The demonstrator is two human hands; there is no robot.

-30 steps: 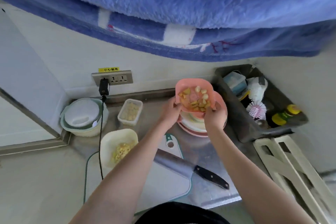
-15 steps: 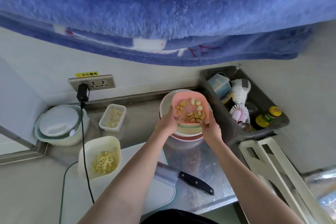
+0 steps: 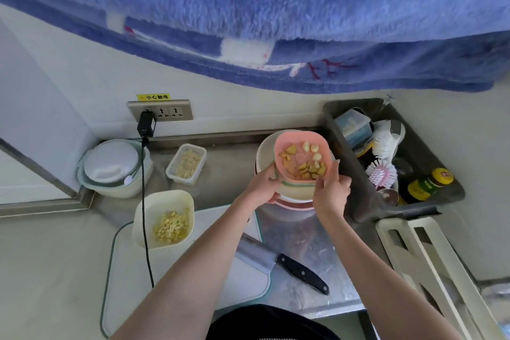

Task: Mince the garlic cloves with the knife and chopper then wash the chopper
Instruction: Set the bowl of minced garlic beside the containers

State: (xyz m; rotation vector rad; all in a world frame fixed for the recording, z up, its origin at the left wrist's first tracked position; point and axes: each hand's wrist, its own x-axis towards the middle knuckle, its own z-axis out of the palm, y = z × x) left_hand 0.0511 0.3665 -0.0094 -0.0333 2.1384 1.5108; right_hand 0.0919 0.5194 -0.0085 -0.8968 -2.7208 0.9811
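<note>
Pink bowl (image 3: 302, 159) of garlic cloves (image 3: 303, 161) lowered since a second ago, now over the stacked bowls (image 3: 265, 152) at the back of the desk (image 3: 303, 234). Left hand (image 3: 262, 185) and right hand (image 3: 331, 192) each grip its rim, fingers curled. Knife (image 3: 281, 261) lies on the cutting board (image 3: 132, 270), untouched. Step: fetching cloves. Next, probably: carry them to the board, take up the knife.

Wall socket (image 3: 160, 110) as landmark. Yellow warning label (image 3: 153, 97) just above it. Black plug (image 3: 146, 124) in its left outlet, cable (image 3: 146, 201) hanging down. Lidded round container (image 3: 113, 165) below-left of socket. Grey bin (image 3: 430, 157) far right, holding pink brush (image 3: 382, 174) and yellow-capped bottle (image 3: 429, 183). Blue towel (image 3: 276, 14) overhead.
</note>
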